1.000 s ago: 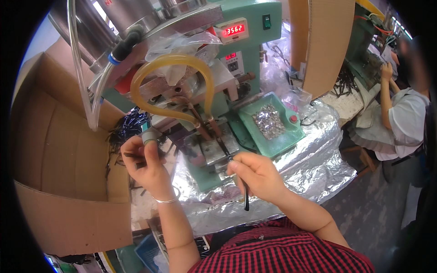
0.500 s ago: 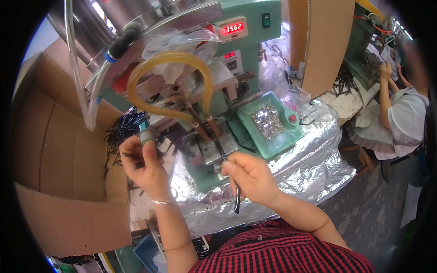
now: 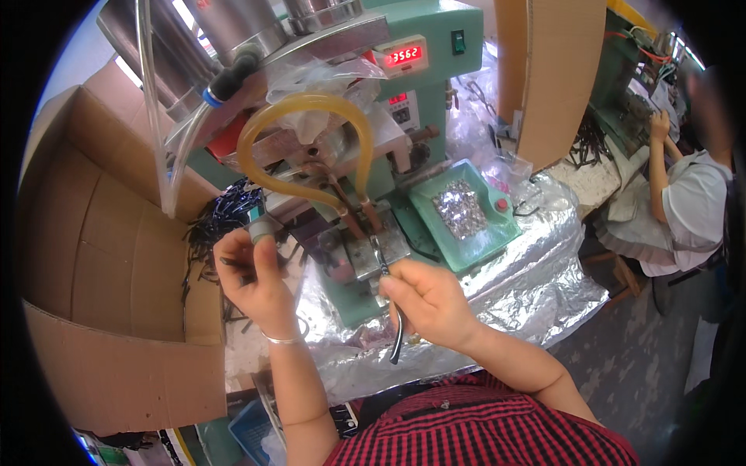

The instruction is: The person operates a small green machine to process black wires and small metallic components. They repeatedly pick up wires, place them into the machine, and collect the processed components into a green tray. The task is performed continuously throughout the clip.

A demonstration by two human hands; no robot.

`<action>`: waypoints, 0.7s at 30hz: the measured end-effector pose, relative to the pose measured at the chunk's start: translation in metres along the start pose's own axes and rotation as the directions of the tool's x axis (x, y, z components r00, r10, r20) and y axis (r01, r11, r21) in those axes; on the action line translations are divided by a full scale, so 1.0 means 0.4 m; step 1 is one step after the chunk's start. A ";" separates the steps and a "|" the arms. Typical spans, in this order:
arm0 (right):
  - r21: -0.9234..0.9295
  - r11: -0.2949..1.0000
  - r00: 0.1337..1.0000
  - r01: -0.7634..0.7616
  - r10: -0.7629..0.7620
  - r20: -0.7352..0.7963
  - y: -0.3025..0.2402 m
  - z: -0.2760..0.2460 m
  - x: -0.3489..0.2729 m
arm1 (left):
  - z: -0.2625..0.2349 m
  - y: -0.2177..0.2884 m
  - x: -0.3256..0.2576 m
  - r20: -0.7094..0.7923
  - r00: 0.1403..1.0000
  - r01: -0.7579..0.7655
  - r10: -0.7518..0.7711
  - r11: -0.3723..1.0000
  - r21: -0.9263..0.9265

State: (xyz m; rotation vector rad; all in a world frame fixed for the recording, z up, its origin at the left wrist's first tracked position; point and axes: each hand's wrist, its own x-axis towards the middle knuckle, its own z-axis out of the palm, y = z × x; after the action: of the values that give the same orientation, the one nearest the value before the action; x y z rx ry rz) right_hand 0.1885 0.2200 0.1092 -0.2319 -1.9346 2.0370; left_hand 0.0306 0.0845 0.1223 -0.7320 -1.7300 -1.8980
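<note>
My right hand pinches a slim black eyeglass temple, its curved tail hanging below the fingers. The temple's upper end reaches over the metal block of a green machine, near the tips of two copper-coloured rods. My left hand is raised beside the machine, fingers curled around a thin dark piece whose kind I cannot make out. A grey round piece sits at my left thumb tip; whether it is worn or belongs to the machine is unclear.
A green tray of small shiny metal parts stands right of the block, beside a red button. Dark temples lie heaped by an open cardboard box on the left. A yellowish hose loops above. Another person works far right.
The view has shifted slightly. My right hand has turned the temple a little, its tail swinging left; a shiny stretch now shows near its upper end. The left hand keeps its curled pose.
</note>
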 end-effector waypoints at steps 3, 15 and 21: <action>-0.051 0.998 0.999 0.029 -0.031 -0.022 0.009 0.007 0.001 | 0.005 -0.004 0.000 -0.018 1.000 -0.011 0.011 1.000 -0.002; -0.015 0.999 0.999 -0.035 0.035 0.040 0.019 -0.017 0.004 | 0.009 0.122 -0.130 -0.167 0.954 0.242 -0.249 0.968 -0.063; 0.248 0.941 0.958 -0.232 0.176 0.228 0.010 -0.025 -0.029 | 0.012 0.086 -0.141 -0.107 0.978 0.177 -0.182 0.983 -0.056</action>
State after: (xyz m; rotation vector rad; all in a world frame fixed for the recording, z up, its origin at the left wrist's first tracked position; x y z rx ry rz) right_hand 0.2021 0.2252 0.1035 -0.1715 -1.7736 2.5252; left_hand 0.0957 0.0850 0.1110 -0.4897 -1.7381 -2.0633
